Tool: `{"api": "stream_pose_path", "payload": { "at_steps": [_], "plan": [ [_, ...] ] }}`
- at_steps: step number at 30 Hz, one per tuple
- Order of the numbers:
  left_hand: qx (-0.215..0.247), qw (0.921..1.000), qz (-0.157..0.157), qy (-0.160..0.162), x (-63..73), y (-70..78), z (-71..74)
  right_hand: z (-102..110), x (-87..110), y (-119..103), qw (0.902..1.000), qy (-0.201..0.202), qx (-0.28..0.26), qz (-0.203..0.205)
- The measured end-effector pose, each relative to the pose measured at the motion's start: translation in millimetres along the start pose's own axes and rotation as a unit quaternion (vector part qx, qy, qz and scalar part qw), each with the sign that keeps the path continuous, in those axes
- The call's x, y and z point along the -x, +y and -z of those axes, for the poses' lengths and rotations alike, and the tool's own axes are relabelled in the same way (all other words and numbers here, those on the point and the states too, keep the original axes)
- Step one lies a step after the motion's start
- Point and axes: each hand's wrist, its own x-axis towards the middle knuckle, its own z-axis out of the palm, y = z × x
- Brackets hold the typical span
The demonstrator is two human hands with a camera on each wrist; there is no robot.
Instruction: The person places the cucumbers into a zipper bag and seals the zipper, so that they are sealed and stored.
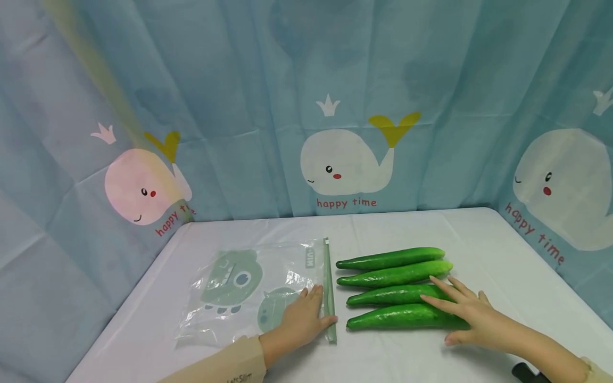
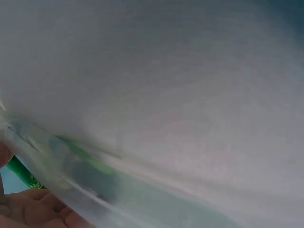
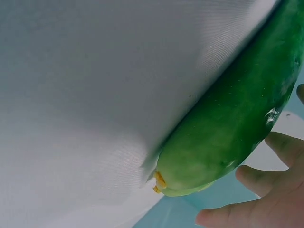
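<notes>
A clear zip bag (image 1: pixel 292 252) with green cartoon prints lies flat on the table, its green zip strip (image 1: pixel 328 282) along the right side. My left hand (image 1: pixel 303 318) rests on the bag beside this strip, with its fingers extended. The left wrist view shows the bag's edge close to that hand. Several green cucumbers lie in a row to the right of the bag. My right hand (image 1: pixel 474 314), fingers spread, reaches over the right ends of the nearest cucumbers. In the right wrist view, one cucumber's (image 3: pixel 228 123) pale end lies beside the spread fingers (image 3: pixel 259 179).
A white cloth covers the table (image 1: pixel 507 255). Blue curtains (image 1: pixel 249 106) with whale prints hang behind it and at both sides. A small black object (image 1: pixel 524 372) sits at the front right, below my right forearm.
</notes>
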Motion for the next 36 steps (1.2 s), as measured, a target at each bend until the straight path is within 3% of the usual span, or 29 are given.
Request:
{"api": "stream_pose_path", "payload": {
  "at_steps": [14,22,30,36],
  "plan": [
    [0.045,0.9982,-0.032,0.022,0.3,-7.1,1.9,-2,4.2,3,0.9999,-0.003,-0.015,-0.005],
    [0.106,0.9927,-0.005,0.058,-2.7,-7.1,2.6,-3,4.7,5,0.9999,-0.008,0.01,0.0],
    [0.117,0.9911,0.015,0.06,-1.1,-5.3,6.7,-5,4.1,4,0.999,-0.004,0.042,0.015],
    [0.102,0.9883,0.007,0.113,-3.5,-5.7,16.3,-8,6.3,5,0.9995,0.003,0.032,0.006]
  ]
}}
